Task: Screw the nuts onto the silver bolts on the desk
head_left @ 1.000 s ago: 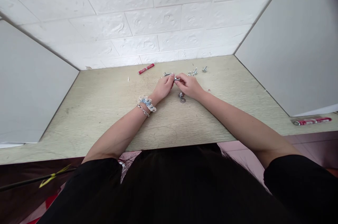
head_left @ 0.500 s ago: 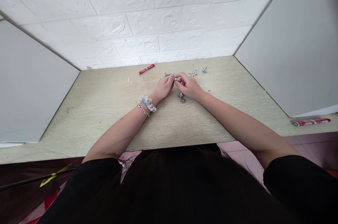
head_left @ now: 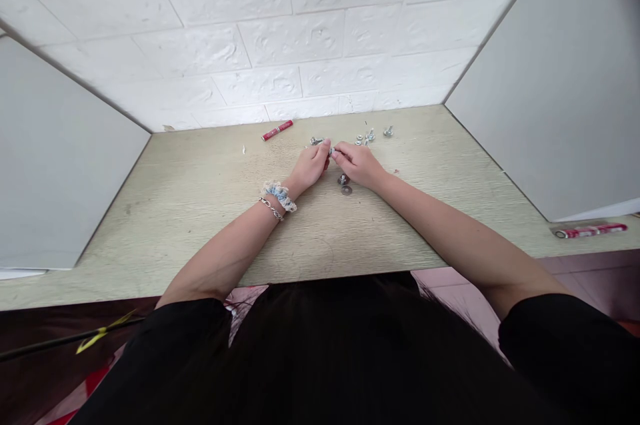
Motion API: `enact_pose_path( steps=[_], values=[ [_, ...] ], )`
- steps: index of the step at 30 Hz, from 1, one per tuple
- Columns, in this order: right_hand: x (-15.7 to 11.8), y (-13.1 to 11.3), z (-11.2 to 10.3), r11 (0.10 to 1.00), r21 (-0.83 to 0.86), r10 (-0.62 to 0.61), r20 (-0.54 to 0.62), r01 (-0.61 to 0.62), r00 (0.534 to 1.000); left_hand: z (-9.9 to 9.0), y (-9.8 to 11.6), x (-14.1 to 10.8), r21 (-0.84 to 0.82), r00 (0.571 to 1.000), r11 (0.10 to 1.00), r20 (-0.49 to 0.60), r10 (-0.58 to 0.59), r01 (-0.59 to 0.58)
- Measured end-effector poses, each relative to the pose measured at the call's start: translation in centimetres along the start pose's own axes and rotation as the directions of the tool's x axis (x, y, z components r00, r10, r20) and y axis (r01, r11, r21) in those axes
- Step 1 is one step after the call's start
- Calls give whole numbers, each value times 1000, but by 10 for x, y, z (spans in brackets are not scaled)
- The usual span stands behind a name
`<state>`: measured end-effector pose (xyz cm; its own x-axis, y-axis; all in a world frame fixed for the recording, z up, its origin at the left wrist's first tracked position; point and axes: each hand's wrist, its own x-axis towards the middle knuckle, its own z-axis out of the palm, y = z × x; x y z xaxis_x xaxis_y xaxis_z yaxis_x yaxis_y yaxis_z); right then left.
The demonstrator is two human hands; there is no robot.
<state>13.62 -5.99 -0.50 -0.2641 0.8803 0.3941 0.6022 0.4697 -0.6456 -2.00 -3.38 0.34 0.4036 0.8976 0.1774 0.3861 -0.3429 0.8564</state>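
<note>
Above the table's middle, my left hand (head_left: 311,163) and my right hand (head_left: 361,165) meet fingertip to fingertip, both closed on a small metal bolt (head_left: 331,152). Only a little of the bolt shows; the fingers hide the rest, so any nut or washer on it cannot be made out. Just behind my left fingers lies another bolt (head_left: 316,141). Below my right fingers rest a small metal fastener (head_left: 343,179) and a flat round washer (head_left: 347,191).
Beyond my right hand are nuts (head_left: 359,139), a bolt (head_left: 370,136) and another bolt with a washer (head_left: 389,132). A red tube (head_left: 277,130) lies near the brick-patterned wall (head_left: 320,38); a second red tube (head_left: 591,231) lies at the right. Grey panels (head_left: 560,91) flank the table (head_left: 300,245).
My right fingers have closed further around the bolt, covering most of it. My left hand stays nearly where it was, and the loose parts lie as before.
</note>
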Motion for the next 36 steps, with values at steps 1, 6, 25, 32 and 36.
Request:
enact_pose_path(
  steps=[1,6,25,32,36],
  values=[
    [0,0,0,1000,2,-3,5,3,1000,0,0,0,4,1000,1000,3,-5,5],
    [0,-2,-1,1000,9,-20,10,20,1000,0,0,-1,16,1000,1000,11,-7,7],
    [0,-2,-1,1000,5,-13,-7,13,1000,0,-1,0,16,1000,1000,-4,-6,6],
    [-1,2,2,998,40,42,2,-42,999,0,3,-3,38,1000,999,-8,28,-27],
    [0,2,2,999,32,-2,3,2,1000,0,3,-2,41,999,999,-11,33,-32]
  ],
)
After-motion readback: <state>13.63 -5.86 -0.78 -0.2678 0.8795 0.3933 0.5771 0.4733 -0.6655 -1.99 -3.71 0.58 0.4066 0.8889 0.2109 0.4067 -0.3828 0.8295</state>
